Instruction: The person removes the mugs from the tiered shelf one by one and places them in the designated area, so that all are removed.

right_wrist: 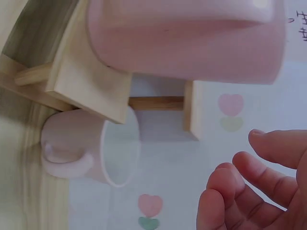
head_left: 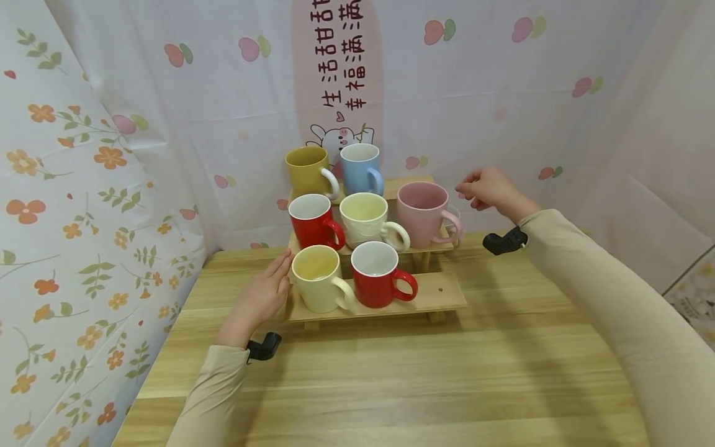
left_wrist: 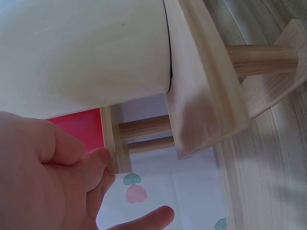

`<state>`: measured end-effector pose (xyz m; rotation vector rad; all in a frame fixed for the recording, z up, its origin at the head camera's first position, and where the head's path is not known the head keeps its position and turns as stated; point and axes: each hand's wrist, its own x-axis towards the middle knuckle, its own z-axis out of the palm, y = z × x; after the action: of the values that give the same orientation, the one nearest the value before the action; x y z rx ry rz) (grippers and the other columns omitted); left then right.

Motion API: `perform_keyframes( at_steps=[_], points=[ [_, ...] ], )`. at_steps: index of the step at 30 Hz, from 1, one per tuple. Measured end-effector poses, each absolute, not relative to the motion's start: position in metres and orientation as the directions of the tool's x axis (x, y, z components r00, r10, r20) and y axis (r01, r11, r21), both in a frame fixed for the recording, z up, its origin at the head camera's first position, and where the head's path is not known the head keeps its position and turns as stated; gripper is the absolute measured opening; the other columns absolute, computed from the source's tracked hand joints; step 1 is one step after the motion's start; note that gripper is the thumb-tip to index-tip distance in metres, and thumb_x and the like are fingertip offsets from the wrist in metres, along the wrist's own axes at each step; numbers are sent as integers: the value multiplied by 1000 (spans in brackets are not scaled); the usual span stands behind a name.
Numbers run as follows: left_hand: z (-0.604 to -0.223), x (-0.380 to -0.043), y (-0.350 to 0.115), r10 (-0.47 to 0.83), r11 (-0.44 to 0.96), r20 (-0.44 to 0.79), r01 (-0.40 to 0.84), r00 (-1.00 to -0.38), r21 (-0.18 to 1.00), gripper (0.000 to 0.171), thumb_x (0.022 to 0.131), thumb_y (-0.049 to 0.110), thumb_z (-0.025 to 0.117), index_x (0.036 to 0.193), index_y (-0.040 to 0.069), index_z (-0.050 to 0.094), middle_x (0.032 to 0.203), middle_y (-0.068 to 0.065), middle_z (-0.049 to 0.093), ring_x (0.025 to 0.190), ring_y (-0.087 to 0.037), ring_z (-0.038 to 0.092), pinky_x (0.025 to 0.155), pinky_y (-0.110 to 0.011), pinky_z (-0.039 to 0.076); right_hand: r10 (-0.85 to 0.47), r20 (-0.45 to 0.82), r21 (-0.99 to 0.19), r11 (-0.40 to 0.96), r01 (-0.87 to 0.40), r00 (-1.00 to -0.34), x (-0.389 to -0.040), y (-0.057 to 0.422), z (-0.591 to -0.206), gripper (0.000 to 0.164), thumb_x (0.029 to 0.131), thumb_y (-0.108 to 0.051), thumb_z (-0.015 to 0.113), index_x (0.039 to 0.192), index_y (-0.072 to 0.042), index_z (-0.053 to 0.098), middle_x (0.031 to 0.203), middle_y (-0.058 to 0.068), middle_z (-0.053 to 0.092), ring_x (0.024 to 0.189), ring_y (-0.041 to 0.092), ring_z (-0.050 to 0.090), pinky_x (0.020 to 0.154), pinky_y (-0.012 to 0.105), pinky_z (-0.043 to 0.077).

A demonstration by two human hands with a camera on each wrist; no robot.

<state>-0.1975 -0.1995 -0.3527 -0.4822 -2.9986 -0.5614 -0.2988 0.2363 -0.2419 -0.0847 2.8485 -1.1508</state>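
Note:
My left hand [head_left: 262,298] is at the left end of the wooden stepped rack [head_left: 441,292], beside the pale yellow mug [head_left: 318,298]. In the left wrist view its fingertips touch the end of the middle board [left_wrist: 115,143], near a red mug [left_wrist: 82,125]. One finger [left_wrist: 148,221] reaches out past the board. My right hand [head_left: 491,189] hovers right of the pink mug [head_left: 419,217], its fingers loosely bent around nothing. In the right wrist view a pale mug [right_wrist: 76,132] stands on the table by the rack's right end, mostly hidden behind the pink mug in the head view.
A mustard mug [head_left: 307,171] and a blue mug [head_left: 357,167] stand on the top tier. On the middle tier is a cream mug [head_left: 363,226]; another red mug [head_left: 373,282] is on the bottom tier. Patterned cloth [head_left: 223,93] hangs behind the wooden table [head_left: 391,379].

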Motion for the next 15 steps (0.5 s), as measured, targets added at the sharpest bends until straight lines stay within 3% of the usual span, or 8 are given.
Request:
perform_keyframes(
  at_steps=[6, 15],
  points=[
    [-356, -200, -198, 297, 882, 115, 318, -948, 347, 51, 101, 19, 28, 150, 5, 27, 158, -11, 23, 138, -40, 33, 111, -54, 30, -79, -46, -713, 701, -22, -996, -298, 232, -228, 39, 95, -26, 56, 116, 7, 55, 70, -2, 60, 54, 8, 55, 57, 21, 52],
    [-357, -200, -200, 299, 871, 114, 319, -948, 372, 51, 102, 18, 26, 150, 3, 26, 159, -12, 21, 138, -40, 33, 111, -55, 29, -83, -43, -699, 715, -30, -996, -301, 212, -215, 40, 95, -27, 57, 117, 5, 56, 80, 7, 58, 61, 13, 62, 63, 27, 58]
  ],
)
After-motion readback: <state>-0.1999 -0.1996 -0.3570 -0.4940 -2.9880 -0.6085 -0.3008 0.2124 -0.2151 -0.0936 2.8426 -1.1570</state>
